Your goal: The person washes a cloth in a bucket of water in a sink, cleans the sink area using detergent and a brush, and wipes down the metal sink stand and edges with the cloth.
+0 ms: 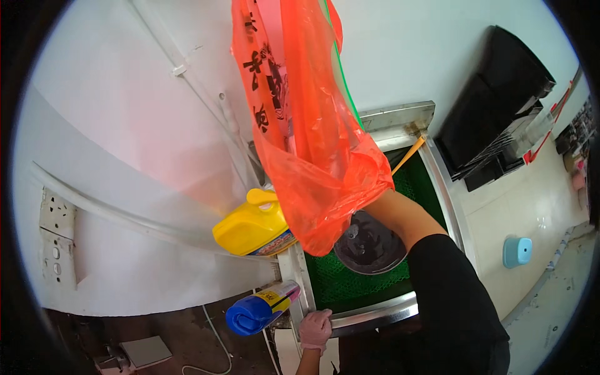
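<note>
My left hand (315,330), in a pink glove, is closed over the near left corner of the metal sink rim (370,315). My right forearm reaches up across the sink to a red plastic bag (323,154) bearing dark writing. The bag covers my right hand, so its grip is hidden; whether it is inside or behind the bag does not show. Beneath the forearm, a dark round basin (370,246) with liquid in it rests on green mesh matting (335,281). A yellow handled bottle (255,222) stands by the left rim, partly behind the bag.
Close to my left hand is a blue-capped cylindrical container (262,307). A yellow-orange stick (408,153) leans at the sink's far right corner. Black furniture (497,103) stands beyond, with a light-blue stool (517,252) on the floor. A wall socket panel (57,236) is at left.
</note>
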A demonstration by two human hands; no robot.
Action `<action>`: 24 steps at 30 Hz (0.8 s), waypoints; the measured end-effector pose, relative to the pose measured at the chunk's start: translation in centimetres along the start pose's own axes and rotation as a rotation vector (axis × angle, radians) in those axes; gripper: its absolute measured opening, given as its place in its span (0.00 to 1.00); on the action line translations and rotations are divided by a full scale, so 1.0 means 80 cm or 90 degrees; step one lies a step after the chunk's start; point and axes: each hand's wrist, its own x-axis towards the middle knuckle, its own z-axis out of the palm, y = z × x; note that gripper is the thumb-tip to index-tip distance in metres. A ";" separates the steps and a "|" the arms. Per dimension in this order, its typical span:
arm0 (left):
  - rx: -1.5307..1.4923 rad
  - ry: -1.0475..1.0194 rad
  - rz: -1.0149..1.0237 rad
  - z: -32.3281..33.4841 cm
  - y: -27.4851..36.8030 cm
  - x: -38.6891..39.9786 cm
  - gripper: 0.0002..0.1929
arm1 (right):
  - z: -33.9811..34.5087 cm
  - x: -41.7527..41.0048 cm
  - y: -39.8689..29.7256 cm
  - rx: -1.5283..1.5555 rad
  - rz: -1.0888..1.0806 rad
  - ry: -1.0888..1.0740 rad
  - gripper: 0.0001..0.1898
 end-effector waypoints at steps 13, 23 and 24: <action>-0.004 0.031 -0.036 0.007 -0.003 -0.013 0.11 | 0.004 -0.022 0.021 -0.239 0.170 -0.141 0.15; 0.017 0.006 -0.076 -0.007 -0.002 -0.010 0.08 | -0.170 -0.100 0.011 -0.070 -0.320 0.091 0.12; 0.009 0.027 -0.036 -0.005 -0.009 -0.007 0.09 | -0.215 -0.124 -0.032 0.128 -0.124 0.022 0.14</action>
